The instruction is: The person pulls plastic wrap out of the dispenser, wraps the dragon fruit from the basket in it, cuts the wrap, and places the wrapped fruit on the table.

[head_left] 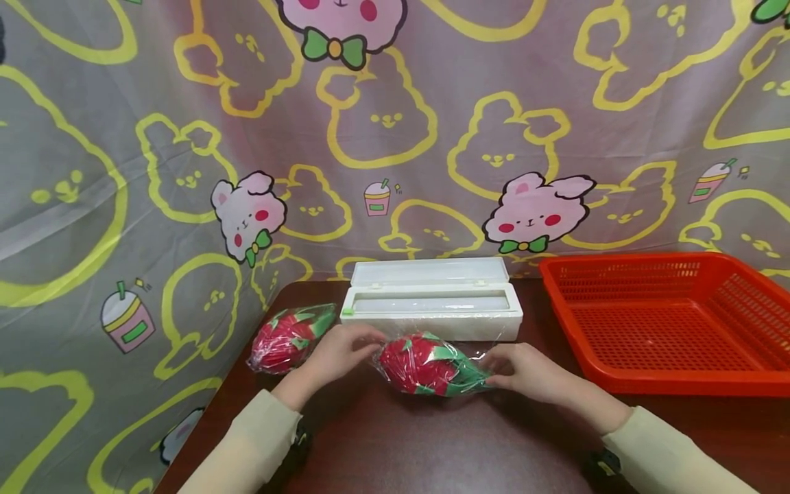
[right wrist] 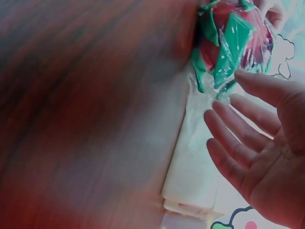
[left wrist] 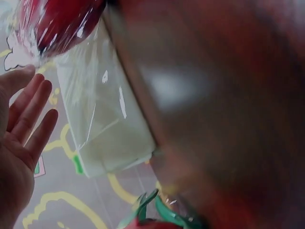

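A toy-like red dragon fruit (head_left: 420,363) with green leaf tips lies wrapped in clear cling film between both hands, in front of the white dispenser box. At its left end, my left hand (head_left: 342,351) pinches the gathered film between thumb and fingertips. My right hand (head_left: 527,370) pinches the film at the green-tipped right end. The right wrist view shows the right thumb (right wrist: 257,86) and index fingertip close together at the film, the other fingers spread loosely. In the left wrist view the left hand's (left wrist: 21,129) other fingers also stay loose.
The white cling film dispenser box (head_left: 432,328) stands behind with its lid raised. A second wrapped dragon fruit (head_left: 285,342) lies at the table's left edge, beside the left wrist. A red plastic basket (head_left: 679,383) sits on the right. A patterned curtain (head_left: 395,123) hangs behind the table.
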`<state>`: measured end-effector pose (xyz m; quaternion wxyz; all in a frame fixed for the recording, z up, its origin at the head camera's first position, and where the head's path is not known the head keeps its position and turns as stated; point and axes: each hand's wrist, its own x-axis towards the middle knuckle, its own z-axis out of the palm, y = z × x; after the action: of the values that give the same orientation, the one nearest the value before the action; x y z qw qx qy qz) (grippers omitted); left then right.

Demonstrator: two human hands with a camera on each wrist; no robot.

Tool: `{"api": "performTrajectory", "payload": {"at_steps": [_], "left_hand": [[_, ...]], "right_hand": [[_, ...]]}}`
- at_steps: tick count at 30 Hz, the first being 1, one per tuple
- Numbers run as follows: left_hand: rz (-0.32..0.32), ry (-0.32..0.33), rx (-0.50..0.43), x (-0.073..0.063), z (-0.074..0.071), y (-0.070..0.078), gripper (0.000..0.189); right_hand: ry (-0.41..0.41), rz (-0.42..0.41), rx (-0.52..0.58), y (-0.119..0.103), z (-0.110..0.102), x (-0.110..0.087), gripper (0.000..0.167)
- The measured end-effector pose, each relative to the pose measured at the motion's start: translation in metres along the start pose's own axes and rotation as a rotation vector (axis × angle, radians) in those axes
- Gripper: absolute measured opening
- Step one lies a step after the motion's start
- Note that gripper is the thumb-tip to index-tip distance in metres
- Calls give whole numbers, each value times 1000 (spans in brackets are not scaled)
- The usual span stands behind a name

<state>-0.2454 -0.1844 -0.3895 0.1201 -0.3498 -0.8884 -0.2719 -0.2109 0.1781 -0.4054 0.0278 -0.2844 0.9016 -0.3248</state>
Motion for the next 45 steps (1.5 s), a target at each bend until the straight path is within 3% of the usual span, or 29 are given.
{"api": "performTrajectory", "payload": {"at_steps": [3, 5, 8, 11, 15, 19, 25, 29, 34, 45], "left_hand": [[2, 36, -36, 2, -5, 2, 21], [15, 17, -108, 3, -6, 5, 26], [5, -89, -224, 5, -3, 11, 47], [-37, -209, -284, 8, 4, 15, 71], [-58, -283, -306, 8, 17, 14, 81], [-40, -276, -282, 8, 26, 13, 79], [-72, -255, -226, 13, 28, 16, 74], [-79, -248, -240, 17, 28, 17, 71], [-160, -239, -252, 17, 29, 18, 69], [-304, -215, -311, 22, 32, 20, 63]], "right_hand": [[46, -2, 1, -3, -2, 0, 31], [76, -33, -6, -7, -2, 3, 34], [79, -90, -7, -15, 0, 10, 44], [18, -108, 10, -24, 5, 19, 61], [-61, -123, 33, -30, 12, 29, 78], [-79, -124, -10, -31, 18, 34, 86], [-89, -64, -48, -35, 20, 38, 96], [-63, -105, -60, -33, 21, 43, 91], [-53, -145, -56, -29, 19, 47, 83], [-100, -89, 109, -22, 13, 53, 76]]}}
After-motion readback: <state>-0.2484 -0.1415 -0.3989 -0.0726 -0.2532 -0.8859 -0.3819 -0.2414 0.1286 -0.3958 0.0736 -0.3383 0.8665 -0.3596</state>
